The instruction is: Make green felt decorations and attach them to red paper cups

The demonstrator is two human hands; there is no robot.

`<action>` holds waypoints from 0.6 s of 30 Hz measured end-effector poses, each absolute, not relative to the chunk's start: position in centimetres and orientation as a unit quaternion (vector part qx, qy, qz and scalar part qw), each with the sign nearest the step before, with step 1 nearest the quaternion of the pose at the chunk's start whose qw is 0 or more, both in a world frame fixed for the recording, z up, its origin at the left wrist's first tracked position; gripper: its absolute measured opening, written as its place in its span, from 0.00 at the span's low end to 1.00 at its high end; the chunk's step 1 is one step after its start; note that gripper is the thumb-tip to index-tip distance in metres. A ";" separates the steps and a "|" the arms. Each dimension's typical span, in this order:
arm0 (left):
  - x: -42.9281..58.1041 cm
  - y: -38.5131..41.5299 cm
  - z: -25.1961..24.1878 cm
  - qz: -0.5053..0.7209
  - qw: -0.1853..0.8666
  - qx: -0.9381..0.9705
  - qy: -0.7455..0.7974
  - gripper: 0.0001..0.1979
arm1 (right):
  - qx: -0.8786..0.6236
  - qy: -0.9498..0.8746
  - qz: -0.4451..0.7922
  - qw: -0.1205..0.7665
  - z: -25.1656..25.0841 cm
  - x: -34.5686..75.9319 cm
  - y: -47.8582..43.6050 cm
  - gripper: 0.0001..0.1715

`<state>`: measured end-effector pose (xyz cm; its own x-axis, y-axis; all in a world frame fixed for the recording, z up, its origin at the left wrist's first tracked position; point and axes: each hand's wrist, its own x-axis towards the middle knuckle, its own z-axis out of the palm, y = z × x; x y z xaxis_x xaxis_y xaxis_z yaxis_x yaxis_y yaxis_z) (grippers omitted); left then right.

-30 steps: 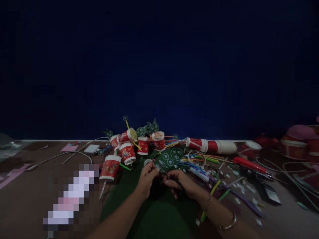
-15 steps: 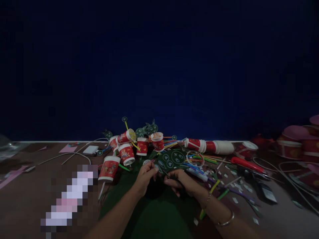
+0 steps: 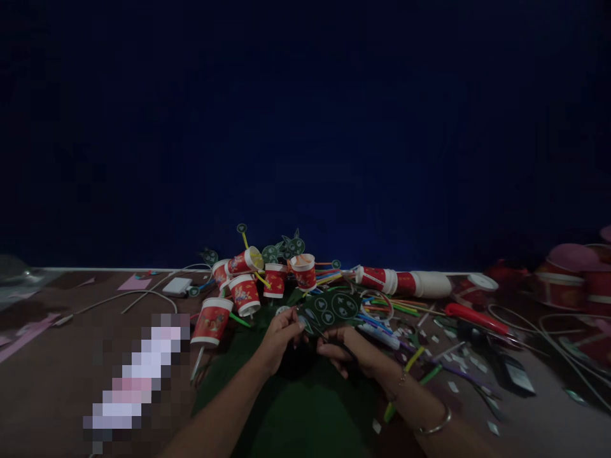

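The step in hand seems to be cutting: near the middle of the brown desk (image 3: 52, 394), between its far and near edges, the person holds a flat, dark green sheet printed with pale-outlined ovals and pointed ears (image 3: 334, 306). The left hand (image 3: 281, 337) has a closed grip, thumb and fingers pinching the sheet's near left end. The right hand (image 3: 351, 348) is curled just beside it, its grip bent round what looks like a pair of thin, dark-handled scissors (image 3: 348, 355), blades towards the sheet.

The next move, as I judge it, calls for the left hand to keep the sheet steady and turn it a little, so the blades can follow the pale outline without nicking the ears.

Much is hard to make out. The fingers cover the cutting point, so I cannot tell whether the blades are spread or pressed together. A dark green expanse (image 3: 296, 426) under the forearms may be cloth or clothing. Towards the desk's left side, a pale object (image 3: 138, 375) is lost to pixelation. Red paper cups with white rims (image 3: 212, 323) overlap near the far edge, partly hiding one another; the pink-topped red cups (image 3: 568, 273) by the far right corner are blurred. The near edge is out of frame.
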<state>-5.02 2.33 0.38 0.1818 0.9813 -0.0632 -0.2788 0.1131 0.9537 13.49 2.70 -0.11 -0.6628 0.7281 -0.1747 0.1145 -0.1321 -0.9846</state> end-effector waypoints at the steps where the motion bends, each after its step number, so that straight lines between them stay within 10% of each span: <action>1: -5.0 2.3 0.3 0.498 0.631 0.441 0.399 0.12 | -0.340 -0.613 0.676 0.227 -0.1 13.5 2.7 0.22; 18: -4.7 2.2 0.3 0.492 0.627 0.439 0.416 0.14 | -0.325 -0.602 0.686 0.249 -0.6 13.3 2.8 0.21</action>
<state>-4.68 2.25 0.25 0.1705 0.9812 -0.0906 -0.2512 0.1322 0.9589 13.26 2.79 -0.63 -0.6643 0.7332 -0.1457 0.0493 -0.1515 -0.9872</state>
